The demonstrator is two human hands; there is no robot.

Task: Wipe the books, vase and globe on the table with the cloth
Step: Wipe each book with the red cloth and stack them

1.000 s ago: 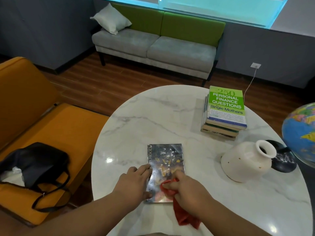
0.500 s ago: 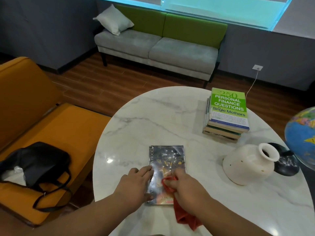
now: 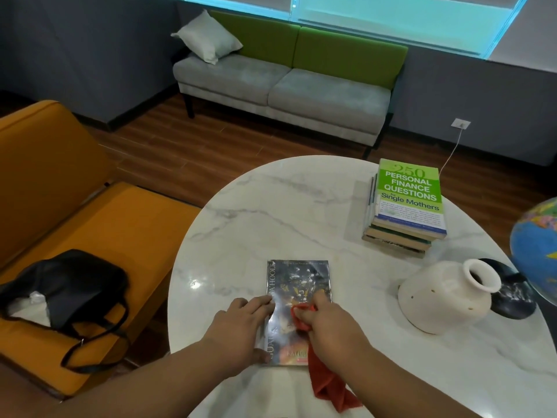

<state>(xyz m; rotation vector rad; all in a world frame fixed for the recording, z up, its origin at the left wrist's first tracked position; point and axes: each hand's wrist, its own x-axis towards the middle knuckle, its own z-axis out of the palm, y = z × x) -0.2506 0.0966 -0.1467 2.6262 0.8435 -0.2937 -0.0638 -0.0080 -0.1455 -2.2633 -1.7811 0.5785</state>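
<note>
The left grip (image 3: 241, 330) lies flat with fingers straight, pressing the left edge of 1 dark paperback (image 3: 298, 282) on the marble surface (image 3: 271, 206). The right grip (image 3: 328, 327) is curled around the red cloth (image 3: 328, 387), pressing it to the cover. Farther right sit the book stack (image 3: 407, 206), the tilted white vase (image 3: 446, 297) and the globe (image 3: 536, 251).

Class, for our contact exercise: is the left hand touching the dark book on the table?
Touching. In the head view the left hand rests its fingers on the dark book.
</note>
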